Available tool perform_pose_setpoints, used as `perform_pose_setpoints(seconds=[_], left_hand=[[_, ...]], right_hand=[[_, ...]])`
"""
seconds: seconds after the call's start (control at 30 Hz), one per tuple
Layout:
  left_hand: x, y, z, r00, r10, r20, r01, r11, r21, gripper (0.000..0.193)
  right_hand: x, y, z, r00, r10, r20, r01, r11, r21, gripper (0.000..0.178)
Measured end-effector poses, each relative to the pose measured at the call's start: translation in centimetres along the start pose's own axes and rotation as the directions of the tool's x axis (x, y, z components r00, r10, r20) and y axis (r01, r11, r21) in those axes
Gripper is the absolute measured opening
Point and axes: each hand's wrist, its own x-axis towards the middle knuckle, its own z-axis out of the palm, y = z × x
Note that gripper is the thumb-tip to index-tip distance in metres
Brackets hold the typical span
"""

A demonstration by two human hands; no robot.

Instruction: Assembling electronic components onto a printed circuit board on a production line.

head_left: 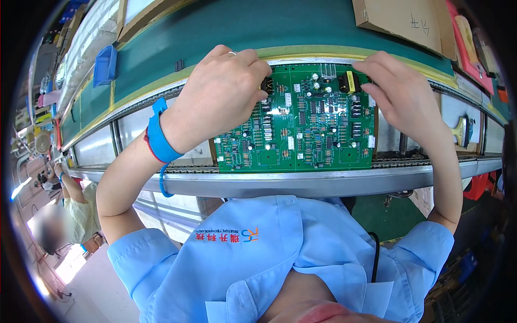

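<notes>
A green circuit board (280,153), packed with small parts, lies across two rails in front of me. My left hand (223,89) bends over its far left part. Its thumb and fingers close around a dark transformer (267,84), mostly hidden behind the fingertips. At the far right of the board stands a transformer with yellow tape (350,82). Just beside it is my right hand (396,86), its thumb and fingers apart, with nothing seen between them. Near the far edge, between the hands, a finned metal heat sink (328,70) stands upright.
Chain rails (401,162) run left and right past the board. Beyond lies a green mat (301,32) with a cardboard box (404,24) at its right. A blue bin (105,65) stands far left; a brush (461,131) lies right. Another person (75,215) sits at left.
</notes>
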Motion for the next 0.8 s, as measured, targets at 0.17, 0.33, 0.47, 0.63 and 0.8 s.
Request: perform_pose_setpoints(seconds=[0.17, 0.33, 0.47, 0.63, 0.8], left_hand=[[-0.2, 0.4, -0.3, 1.000, -0.008, 0.026, 0.007, 0.999, 0.050, 0.027], [-0.1, 0.1, 0.3, 1.000, 0.020, -0.004, -0.020, 0.998, 0.053, 0.027], [-0.4, 0.1, 0.4, 0.999, 0.029, -0.030, -0.027, 0.998, 0.055, 0.027], [-0.5, -0.1, 0.9, 0.994, 0.048, -0.093, -0.040, 0.996, 0.080, 0.025], [-0.4, -0.4, 1.0, 0.995, 0.071, -0.068, -0.064, 0.994, 0.092, 0.026]], right_hand=[[-1.1, -1.6, -1.3, 0.982, 0.183, -0.036, -0.162, 0.932, 0.324, 0.017], [-2.9, -3.7, -2.0, 0.970, 0.241, 0.044, -0.225, 0.802, 0.553, 0.017], [-4.5, -5.3, -1.7, 0.942, 0.277, 0.190, -0.328, 0.646, 0.689, 0.025], [-6.1, -7.4, -0.1, 0.932, 0.290, 0.220, -0.361, 0.673, 0.645, 0.034], [-6.8, -8.7, 1.9, 0.981, 0.192, -0.005, -0.183, 0.946, 0.266, 0.040]])
